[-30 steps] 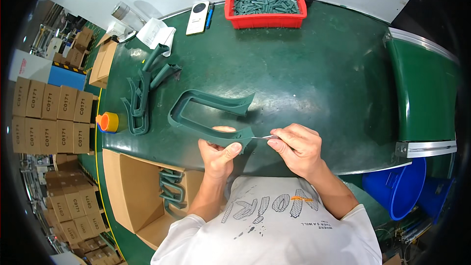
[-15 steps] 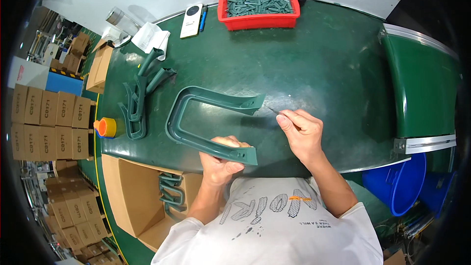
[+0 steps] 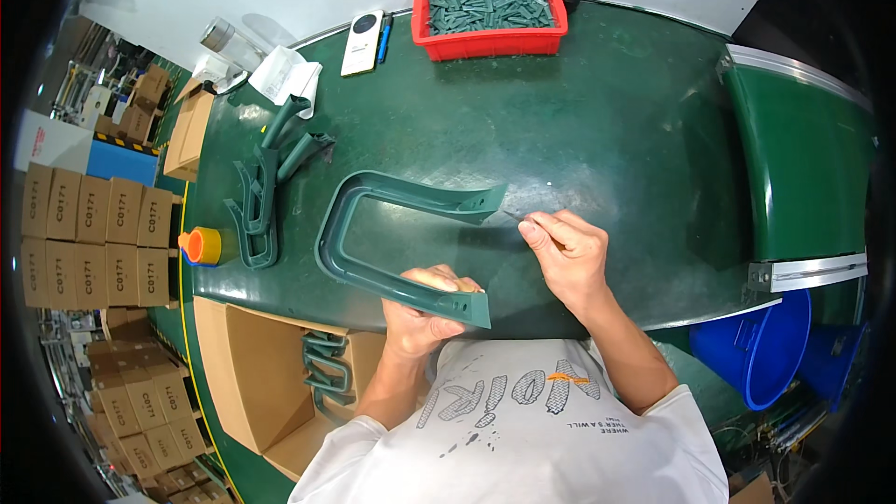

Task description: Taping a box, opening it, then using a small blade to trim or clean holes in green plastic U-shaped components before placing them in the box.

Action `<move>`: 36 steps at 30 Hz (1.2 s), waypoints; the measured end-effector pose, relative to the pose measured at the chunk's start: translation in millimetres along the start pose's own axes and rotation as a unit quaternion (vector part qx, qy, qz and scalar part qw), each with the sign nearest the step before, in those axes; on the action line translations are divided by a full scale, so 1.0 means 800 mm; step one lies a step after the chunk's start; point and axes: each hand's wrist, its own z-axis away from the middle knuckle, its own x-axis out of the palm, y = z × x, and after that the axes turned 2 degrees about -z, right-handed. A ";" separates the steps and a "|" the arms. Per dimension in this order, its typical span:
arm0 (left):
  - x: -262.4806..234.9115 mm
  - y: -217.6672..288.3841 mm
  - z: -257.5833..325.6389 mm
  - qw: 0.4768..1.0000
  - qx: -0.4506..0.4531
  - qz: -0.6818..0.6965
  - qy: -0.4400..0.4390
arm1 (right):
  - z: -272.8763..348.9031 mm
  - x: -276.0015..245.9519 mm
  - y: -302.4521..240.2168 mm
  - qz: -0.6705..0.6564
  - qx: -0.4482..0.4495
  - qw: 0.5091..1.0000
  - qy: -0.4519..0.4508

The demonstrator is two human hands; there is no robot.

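the left hand [image 3: 425, 303] grips the near arm of a green u-frame [image 3: 373, 233] lying on the green table [image 3: 607, 131]; the right hand [image 3: 565, 247] pinches a thin pin by the far arm, not yet in. finished frames sit in a box [image 3: 252, 383]; more wait in a pile [image 3: 266, 191]. cartons line the left.
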 end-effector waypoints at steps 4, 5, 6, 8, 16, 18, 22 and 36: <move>0.002 -0.002 0.004 1.000 0.009 0.005 -0.004 | -0.004 0.001 -0.002 0.017 -0.003 0.999 0.028; 0.002 -0.003 0.005 1.000 0.005 0.008 -0.004 | -0.006 0.002 -0.002 0.015 -0.002 0.999 0.040; 0.001 -0.005 0.007 1.000 0.001 0.010 -0.004 | -0.008 0.002 0.000 0.023 0.003 0.999 0.044; 0.002 -0.004 0.010 1.000 -0.008 0.026 0.001 | -0.011 0.003 0.010 0.039 0.015 0.998 0.051; -0.016 -0.012 0.018 0.999 0.024 0.030 -0.027 | -0.035 -0.022 0.024 -0.168 0.297 0.937 -0.069; -0.019 -0.009 0.017 0.998 0.024 0.042 -0.034 | -0.032 -0.028 -0.001 -0.245 0.328 0.901 -0.146; -0.023 -0.009 0.017 0.997 0.017 0.059 -0.048 | -0.027 -0.032 -0.017 -0.313 0.333 0.864 -0.212; -0.020 -0.007 0.021 0.999 0.018 0.032 -0.035 | -0.024 -0.032 -0.018 -0.308 0.314 0.870 -0.224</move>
